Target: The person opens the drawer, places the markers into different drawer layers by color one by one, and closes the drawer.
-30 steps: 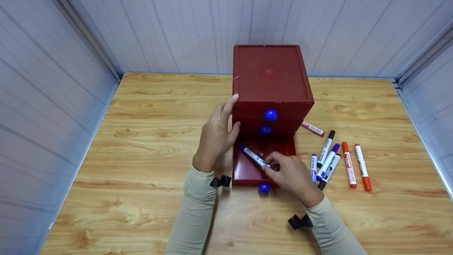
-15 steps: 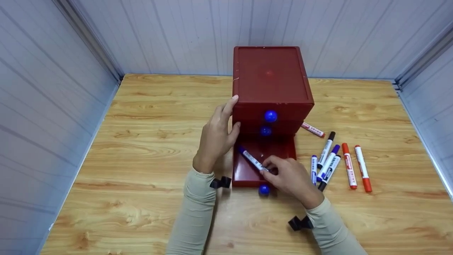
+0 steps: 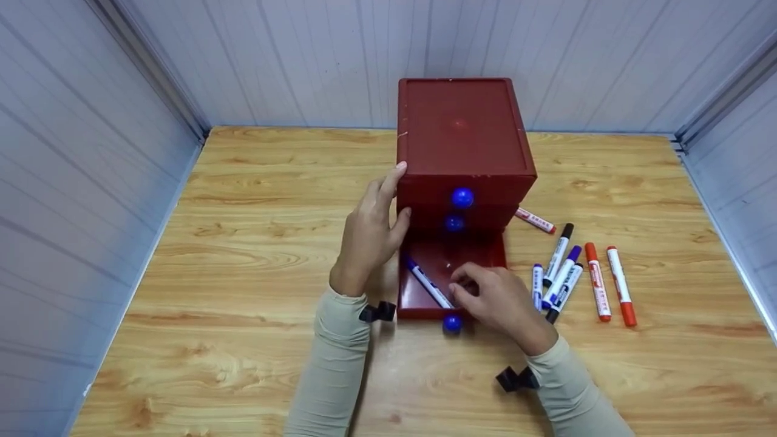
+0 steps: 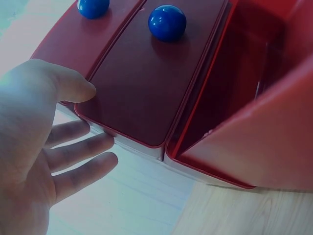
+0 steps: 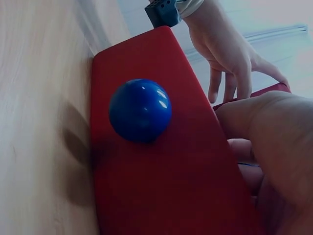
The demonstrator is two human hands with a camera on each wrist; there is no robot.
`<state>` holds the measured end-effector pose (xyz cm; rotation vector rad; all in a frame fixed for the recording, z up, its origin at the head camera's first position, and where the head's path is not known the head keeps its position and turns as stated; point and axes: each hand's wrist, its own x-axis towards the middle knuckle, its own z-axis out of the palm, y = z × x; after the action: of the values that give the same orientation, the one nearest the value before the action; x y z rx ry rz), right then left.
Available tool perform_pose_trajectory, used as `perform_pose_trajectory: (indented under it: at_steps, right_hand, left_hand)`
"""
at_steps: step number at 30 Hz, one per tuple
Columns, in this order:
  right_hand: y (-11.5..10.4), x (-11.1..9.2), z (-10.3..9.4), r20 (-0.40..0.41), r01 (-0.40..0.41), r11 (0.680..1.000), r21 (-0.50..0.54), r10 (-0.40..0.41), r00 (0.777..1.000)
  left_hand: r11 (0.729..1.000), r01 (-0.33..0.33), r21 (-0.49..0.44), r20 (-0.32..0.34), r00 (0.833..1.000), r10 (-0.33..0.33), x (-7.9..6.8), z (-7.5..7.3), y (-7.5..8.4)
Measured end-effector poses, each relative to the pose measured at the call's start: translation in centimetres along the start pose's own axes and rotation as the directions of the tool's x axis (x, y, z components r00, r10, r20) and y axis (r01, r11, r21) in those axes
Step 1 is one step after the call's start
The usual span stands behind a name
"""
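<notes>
Head view: a white marker with a blue cap [image 3: 428, 285] lies slantwise inside a pulled-out, dark-red plastic drawer [image 3: 420, 314], one end near the front wall, drawer floor showing to its right. Wood-grain tabletop [image 3: 273, 243] spreads left of the boxy dark-red cabinet [image 3: 458, 124]; red, black and blue-capped markers [image 3: 598, 282] flank its right. A left hand [image 3: 371, 238], fingers apart, touches the cabinet's front-left edge; a right hand [image 3: 502, 297] bends loosely beside the marker, thumb and forefinger slightly parted.

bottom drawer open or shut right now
Open: the bottom drawer juts out beyond the two drawer fronts above it, and a marker shows lying inside.
</notes>
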<state>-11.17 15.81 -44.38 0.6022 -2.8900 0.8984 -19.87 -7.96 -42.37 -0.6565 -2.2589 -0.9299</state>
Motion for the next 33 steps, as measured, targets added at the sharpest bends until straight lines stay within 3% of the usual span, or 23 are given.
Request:
perform_pose_trajectory:
  at_steps: [6,16,22,27,30,33]
  right_hand:
    - [0.7,-0.3,-1.1,-0.130,0.044,0.999,-0.019,-0.046,0.990]
    - [2.4,-1.3,-2.8,-0.327,0.079,0.996,0.050,-0.059,0.943]
    - [3.2,-1.4,-4.0,-0.337,0.057,0.998,0.023,-0.046,0.941]
    - [4.1,-1.7,-5.2,-0.335,-0.009,1.000,0.006,0.011,0.942]
    - [4.7,-2.0,-5.9,-0.277,-0.077,0.997,-0.013,0.071,0.958]
    - [5.3,-2.3,-6.5,-0.163,-0.173,0.983,-0.055,0.162,0.973]
  left_hand:
    - [1.000,-0.009,-0.001,0.012,1.000,0.009,0.1,0.2,0.0]
    - [1.000,-0.010,-0.018,-0.003,1.000,0.010,0.0,0.3,-0.2]
    - [1.000,0.006,-0.017,-0.028,1.000,-0.006,-0.3,0.1,-0.3]
    - [1.000,-0.003,-0.015,-0.023,1.000,0.003,-0.2,0.1,-0.3]
    - [1.000,-0.009,-0.017,-0.019,1.000,0.009,-0.1,0.2,-0.2]
    - [1.000,-0.011,-0.014,-0.020,1.000,0.011,0.0,0.3,-0.2]
